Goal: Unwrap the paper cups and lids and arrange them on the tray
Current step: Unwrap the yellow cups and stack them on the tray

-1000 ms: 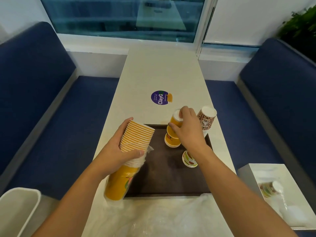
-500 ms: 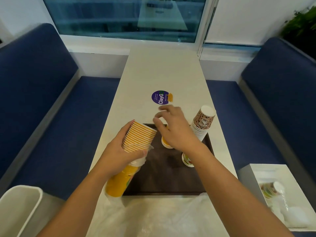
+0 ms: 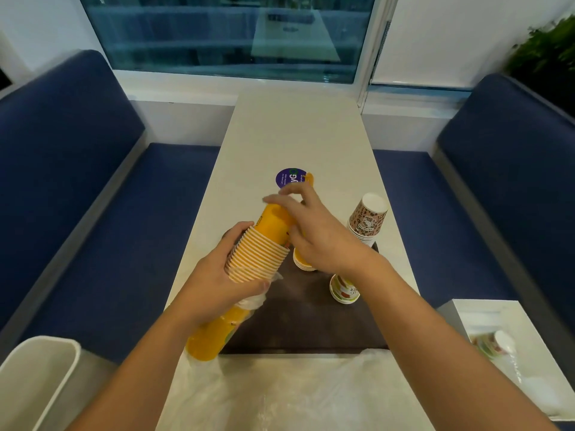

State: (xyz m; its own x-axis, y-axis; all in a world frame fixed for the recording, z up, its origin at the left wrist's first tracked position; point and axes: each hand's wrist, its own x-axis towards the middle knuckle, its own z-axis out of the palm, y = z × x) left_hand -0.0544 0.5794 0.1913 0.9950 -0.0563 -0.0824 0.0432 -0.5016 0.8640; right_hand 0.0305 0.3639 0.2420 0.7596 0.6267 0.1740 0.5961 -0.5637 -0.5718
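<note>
My left hand (image 3: 230, 278) grips a long stack of yellow paper cups (image 3: 258, 259), held tilted over the tray's left edge. The stack's lower end (image 3: 211, 337) still sits in clear plastic wrap. My right hand (image 3: 314, 234) is closed around a yellow batch of cups (image 3: 273, 220) that sticks out of the stack's top. On the dark brown tray (image 3: 305, 325) stand a short upside-down yellow stack (image 3: 303, 264), a fruit-printed cup stack (image 3: 343, 292) and, at the far right corner, a brown patterned stack (image 3: 367, 219).
Crumpled clear plastic (image 3: 280, 393) lies on the white table in front of the tray. A white bin (image 3: 34, 377) stands at lower left. A white box (image 3: 497, 346) at right holds more wrapped cups. A purple sticker (image 3: 289, 177) is beyond the tray. Blue benches flank the table.
My right hand left the short yellow stack on the tray and went to the held stack, where it now draws a batch of cups out of the top. My left hand tilted the stack.
</note>
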